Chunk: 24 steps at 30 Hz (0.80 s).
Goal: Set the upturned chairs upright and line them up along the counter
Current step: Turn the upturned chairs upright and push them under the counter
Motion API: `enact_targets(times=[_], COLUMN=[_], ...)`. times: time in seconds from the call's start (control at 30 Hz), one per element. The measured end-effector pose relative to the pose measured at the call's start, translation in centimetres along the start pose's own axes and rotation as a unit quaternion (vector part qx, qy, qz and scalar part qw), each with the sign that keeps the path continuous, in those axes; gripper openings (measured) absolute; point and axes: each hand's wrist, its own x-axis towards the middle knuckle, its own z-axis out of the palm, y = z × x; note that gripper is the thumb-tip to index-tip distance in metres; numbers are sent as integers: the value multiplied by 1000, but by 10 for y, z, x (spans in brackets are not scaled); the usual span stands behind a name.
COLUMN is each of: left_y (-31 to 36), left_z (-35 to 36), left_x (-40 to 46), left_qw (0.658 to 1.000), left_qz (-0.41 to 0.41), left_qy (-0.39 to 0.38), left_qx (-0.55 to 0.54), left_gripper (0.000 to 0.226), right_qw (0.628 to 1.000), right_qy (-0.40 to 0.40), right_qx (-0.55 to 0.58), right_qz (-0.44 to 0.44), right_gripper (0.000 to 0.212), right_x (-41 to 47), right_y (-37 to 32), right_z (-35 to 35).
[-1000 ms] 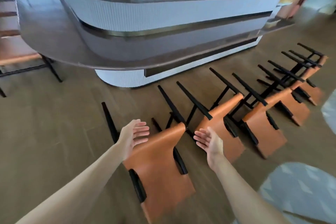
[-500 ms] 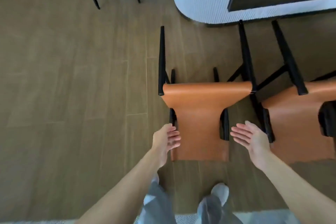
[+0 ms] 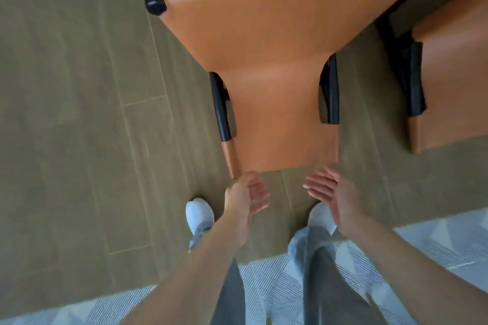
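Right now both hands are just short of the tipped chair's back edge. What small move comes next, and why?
Probably reach both hands forward and grip the near edge of the chair. The left hand and right hand are open, palms facing each other, holding nothing, and the chair lies tipped on the floor.

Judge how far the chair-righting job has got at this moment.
Done: nothing visible; the near orange chair lies tipped on the floor, as does the second chair. In hand: left hand and right hand hang open by its backrest edge, gripping nothing. Left: raising both chairs and lining them up.
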Motion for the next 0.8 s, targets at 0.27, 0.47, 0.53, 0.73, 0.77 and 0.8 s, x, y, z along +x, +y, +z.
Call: enact_targets(times=[0.27, 0.47, 0.53, 0.73, 0.77, 0.8], left_y=[-72, -101, -109, -117, -118, -119], left_z=[-15, -4, 5, 18, 17, 18], left_x=[173, 275, 298, 337, 339, 341], left_qw=[994, 998, 998, 981, 977, 972], left_qz=[-3, -28, -42, -63, -62, -62], left_qy=[-11, -20, -35, -30, -24, -19], left_qx=[112, 50, -7, -181, -205, -224], left_gripper=[23, 25, 49, 24, 23, 22], right_qw=[998, 988, 981, 954, 949, 944], right_qy=[27, 53, 57, 25, 22, 18], right_qx=[31, 123, 165, 281, 298, 310], right_qz=[50, 81, 89, 98, 104, 107], right_gripper=[30, 39, 50, 63, 62, 60], right_x=[146, 225, 247, 286, 288, 288], right_y=[111, 157, 163, 165, 166, 167], right_z=[23, 29, 27, 28, 29, 30])
